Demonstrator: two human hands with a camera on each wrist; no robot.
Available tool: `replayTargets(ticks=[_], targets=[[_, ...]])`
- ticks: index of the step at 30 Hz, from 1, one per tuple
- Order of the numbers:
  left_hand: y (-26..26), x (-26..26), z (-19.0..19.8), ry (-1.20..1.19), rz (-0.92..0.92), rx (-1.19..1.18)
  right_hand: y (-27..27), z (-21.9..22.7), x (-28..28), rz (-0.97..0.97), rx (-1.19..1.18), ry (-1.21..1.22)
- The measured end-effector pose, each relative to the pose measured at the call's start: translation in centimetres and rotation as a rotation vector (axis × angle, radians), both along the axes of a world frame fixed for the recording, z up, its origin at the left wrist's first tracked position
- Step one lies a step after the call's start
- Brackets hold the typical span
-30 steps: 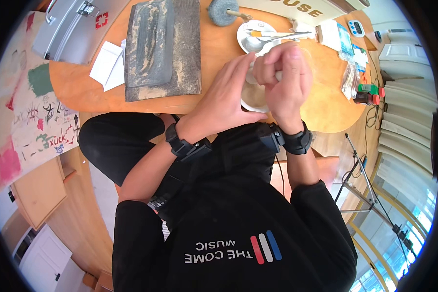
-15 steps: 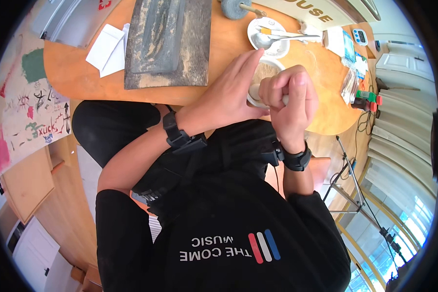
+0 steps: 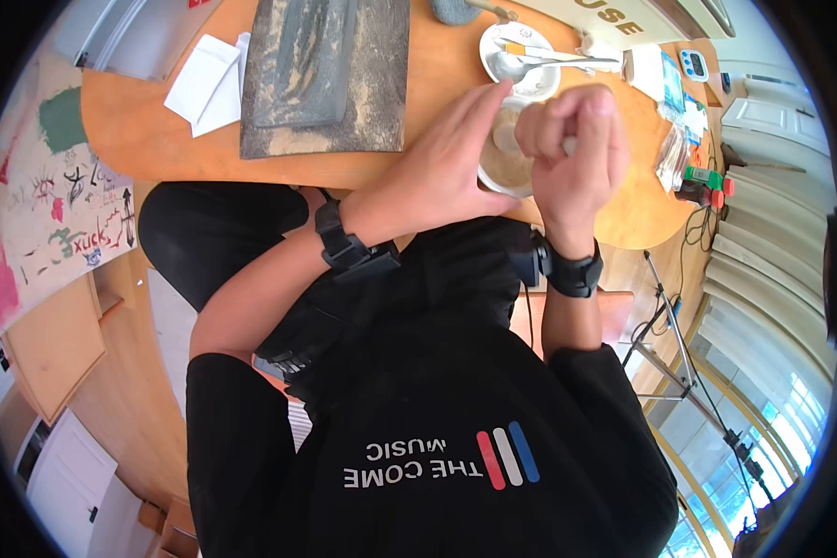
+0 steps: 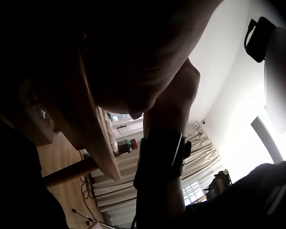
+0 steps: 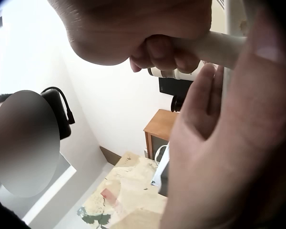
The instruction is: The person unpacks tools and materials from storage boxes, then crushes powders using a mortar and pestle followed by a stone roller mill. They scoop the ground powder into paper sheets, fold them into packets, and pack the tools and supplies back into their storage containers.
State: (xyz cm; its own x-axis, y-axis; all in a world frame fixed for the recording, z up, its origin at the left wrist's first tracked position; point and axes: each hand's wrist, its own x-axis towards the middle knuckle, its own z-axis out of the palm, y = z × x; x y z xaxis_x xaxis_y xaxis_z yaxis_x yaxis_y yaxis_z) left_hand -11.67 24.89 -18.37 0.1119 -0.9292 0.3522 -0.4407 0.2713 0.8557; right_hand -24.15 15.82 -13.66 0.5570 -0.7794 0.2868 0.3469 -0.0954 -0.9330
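Observation:
A white mortar with tan powder in it stands near the table's front edge. My left hand cups its left side, fingers along the wall and thumb round the near side. Over the bowl, my right hand grips a pale pestle in a fist, its rounded lower end down in the powder. The right hand hides the bowl's right part. In the right wrist view, the pestle's shaft passes through the curled fingers, with the left hand close beside it. The left wrist view is mostly dark.
Left of the hands lies a dark slab with a recessed grey middle, beside white paper. Beyond the mortar, a white dish holds a metal spoon and a brush. Bottles and a timer stand to the right.
My right hand has moved the pestle's lower end round inside the mortar, from its near left side to the far side. The left hand stays on the mortar. The head view has shifted.

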Motion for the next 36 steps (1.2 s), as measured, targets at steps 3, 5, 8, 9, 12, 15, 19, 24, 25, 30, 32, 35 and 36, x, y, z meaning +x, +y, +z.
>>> replayTargets(ticks=[3,5,8,9,12,15,19,24,25,30,32,35,36], targets=[[0.0,-0.1,0.1,0.023,0.006,0.009,0.6,-0.1,-0.1,-0.025,0.01,0.095],[0.0,-0.1,0.0,0.023,-0.001,-0.001,0.8,0.5,-0.7,0.061,0.031,0.014],[-0.2,-0.1,-0.1,0.037,0.005,-0.011,0.6,0.5,-1.3,0.086,0.058,0.034],[-0.2,-0.1,-0.1,0.044,-0.006,-0.012,0.8,0.7,-1.5,0.065,0.055,0.059],[-0.3,-0.2,-0.4,0.042,0.003,-0.029,0.6,1.2,-2.0,0.104,0.097,0.043],[-0.3,-0.4,-0.5,0.07,0.04,-0.012,-0.4,0.3,-1.9,-0.002,0.015,0.103],[-0.2,-0.1,-0.3,0.08,0.009,0.006,-1.8,-0.5,-0.6,0.025,-0.039,0.066],[-0.2,0.0,-0.1,0.086,-0.019,0.038,-1.2,-0.2,0.9,0.036,0.043,-0.143],[-0.2,0.0,-0.2,0.088,-0.017,0.037,-1.1,-0.3,1.0,0.038,0.043,-0.142],[-0.4,0.0,-0.6,0.09,-0.014,0.001,-0.5,-1.0,1.1,-0.07,0.006,-0.08],[-0.2,-0.1,-0.4,0.098,-0.024,0.018,0.2,-0.2,0.8,-0.015,0.069,-0.135],[-0.3,0.1,-0.6,0.095,-0.018,0.011,0.9,0.4,0.3,0.05,0.114,-0.154],[-0.3,-0.1,-0.6,0.087,-0.014,-0.005,1.2,0.4,-0.2,0.046,0.105,-0.115]])
